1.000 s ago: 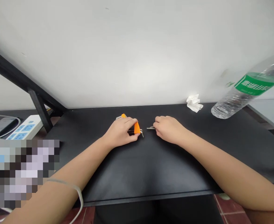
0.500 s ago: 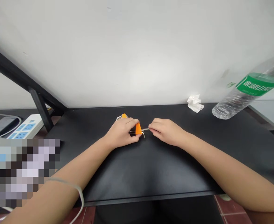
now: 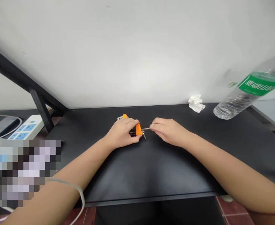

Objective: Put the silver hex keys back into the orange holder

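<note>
My left hand is closed around an orange hex key holder on the black table. Several thin metal keys stick out at the holder's far left end, and the bent ends of larger hex keys show at its right end. A hex key reaches from the holder's right end to my right hand, whose thumb and fingers pinch it. That key's other end is hidden, one end in the holder and one under my fingers.
On the black table, a crumpled white tissue lies against the wall. A large plastic bottle with a green label stands at the right. White power strips and cables are at the left, beside a black metal frame.
My right hand has shifted very slightly right with the hex key between its fingers. My left hand and the holder have stayed in place.
</note>
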### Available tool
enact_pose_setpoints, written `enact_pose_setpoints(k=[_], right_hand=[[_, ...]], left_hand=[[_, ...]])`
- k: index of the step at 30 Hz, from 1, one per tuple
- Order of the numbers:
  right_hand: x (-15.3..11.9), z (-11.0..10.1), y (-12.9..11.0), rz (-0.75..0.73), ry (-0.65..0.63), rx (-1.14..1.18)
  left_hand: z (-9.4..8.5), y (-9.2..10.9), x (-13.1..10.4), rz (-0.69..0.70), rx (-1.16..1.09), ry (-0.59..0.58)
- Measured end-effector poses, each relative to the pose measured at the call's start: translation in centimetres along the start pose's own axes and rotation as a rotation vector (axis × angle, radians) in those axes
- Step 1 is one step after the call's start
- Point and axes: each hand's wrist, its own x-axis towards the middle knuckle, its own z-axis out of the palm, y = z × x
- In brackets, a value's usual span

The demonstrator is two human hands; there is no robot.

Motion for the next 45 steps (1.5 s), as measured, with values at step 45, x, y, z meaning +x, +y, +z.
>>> enact_pose_setpoints(k=[45], right_hand=[[0.9, 1.3, -1.0, 0.385, -0.003, 0.534]], left_hand=[[0.0, 1.0, -0.2, 0.125, 0.009, 0.121]])
